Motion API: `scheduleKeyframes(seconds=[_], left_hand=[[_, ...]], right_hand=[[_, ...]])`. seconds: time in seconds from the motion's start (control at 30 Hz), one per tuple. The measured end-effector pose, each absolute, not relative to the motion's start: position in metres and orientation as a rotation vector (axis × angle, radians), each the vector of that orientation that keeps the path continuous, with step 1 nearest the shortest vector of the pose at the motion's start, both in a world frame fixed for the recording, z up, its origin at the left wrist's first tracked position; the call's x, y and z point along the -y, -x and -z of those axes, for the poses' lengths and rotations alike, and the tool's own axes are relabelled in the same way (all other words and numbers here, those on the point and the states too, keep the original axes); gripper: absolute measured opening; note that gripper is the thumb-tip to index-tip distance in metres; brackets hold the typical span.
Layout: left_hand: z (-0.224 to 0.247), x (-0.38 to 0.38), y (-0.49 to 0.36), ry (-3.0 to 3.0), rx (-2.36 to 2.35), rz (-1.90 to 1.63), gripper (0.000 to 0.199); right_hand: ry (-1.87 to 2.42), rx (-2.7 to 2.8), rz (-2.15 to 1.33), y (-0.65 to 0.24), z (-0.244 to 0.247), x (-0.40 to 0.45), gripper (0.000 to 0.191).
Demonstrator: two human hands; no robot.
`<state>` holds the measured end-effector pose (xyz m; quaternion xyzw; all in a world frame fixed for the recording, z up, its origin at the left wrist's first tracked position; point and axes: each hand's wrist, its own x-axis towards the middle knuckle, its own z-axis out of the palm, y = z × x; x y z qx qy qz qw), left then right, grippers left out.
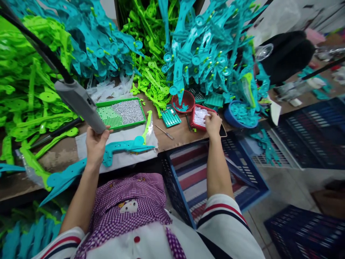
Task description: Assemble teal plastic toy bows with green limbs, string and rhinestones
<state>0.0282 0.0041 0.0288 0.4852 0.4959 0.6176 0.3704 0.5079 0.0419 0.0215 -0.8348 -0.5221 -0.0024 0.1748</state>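
My left hand [96,145] is closed around the lower end of a grey hand tool [78,104] with a black cable. Below it, a long teal plastic part [124,145] lies across a pale cloth [118,160], with a lime green piece [148,126] near its right end. Over at the red tray [198,126], my right hand [212,124] has its fingers bent down at the white pieces [201,116]; whether it grips one is too small to tell. A green tray [142,124] of small silvery pieces sits just beyond the cloth.
Tall piles of teal parts [205,46] and lime green parts [24,97] line the back. A screwdriver [165,132], a teal perforated tray [171,117], a red bowl [185,98] and a blue bowl [239,114] stand on the table. Blue crates [178,196] are below the edge.
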Motion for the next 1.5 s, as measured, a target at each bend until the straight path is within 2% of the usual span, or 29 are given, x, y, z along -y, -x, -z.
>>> scheduleKeyframes(seconds=[0.13, 0.23, 0.33, 0.47, 0.57, 0.67, 0.83, 1.0, 1.1, 1.23, 1.5], left_hand=[[-0.030, -0.003, -0.026, -1.246, -1.270, -1.595, 0.041], [-0.030, -0.003, -0.025, -1.249, -1.278, -1.597, 0.041], [-0.027, -0.004, -0.023, -1.260, -1.288, -1.613, 0.042], [-0.018, -0.007, -0.017, -1.281, -1.281, -1.570, 0.042], [-0.015, -0.001, -0.002, -1.349, -1.370, -1.514, 0.057], [-0.021, 0.022, 0.025, -1.461, -1.561, -1.461, 0.066], [-0.030, 0.093, 0.093, -1.701, -2.103, -1.351, 0.037], [-0.006, 0.148, 0.145, -1.350, -2.530, -1.184, 0.048], [0.013, 0.158, 0.156, -1.072, -2.492, -1.131, 0.053], [0.029, 0.155, 0.153, -0.889, -2.365, -1.233, 0.052], [0.035, 0.140, 0.136, -0.593, -2.276, -1.448, 0.051]], right_hand=[[2.283, 1.227, -0.102, -0.497, -0.041, -0.035, 0.025], [1.982, 1.295, -0.139, -0.456, -0.051, -0.017, 0.020], [1.640, 1.354, -0.542, -0.384, -0.048, 0.012, 0.027], [1.413, 1.216, -1.073, -0.279, -0.032, 0.041, 0.030], [1.301, 0.989, -1.297, -0.226, -0.026, 0.044, 0.030], [1.280, 1.030, -1.221, -0.197, -0.024, 0.036, 0.025], [1.423, 1.213, -1.129, -0.178, -0.012, 0.027, 0.019], [1.669, 1.435, -0.943, -0.166, -0.005, 0.020, 0.010], [1.783, 1.523, -0.823, -0.162, -0.007, 0.019, 0.009], [1.822, 1.647, -0.754, -0.157, -0.008, 0.022, 0.011], [1.869, 1.948, -0.623, -0.161, -0.013, 0.019, 0.016]])
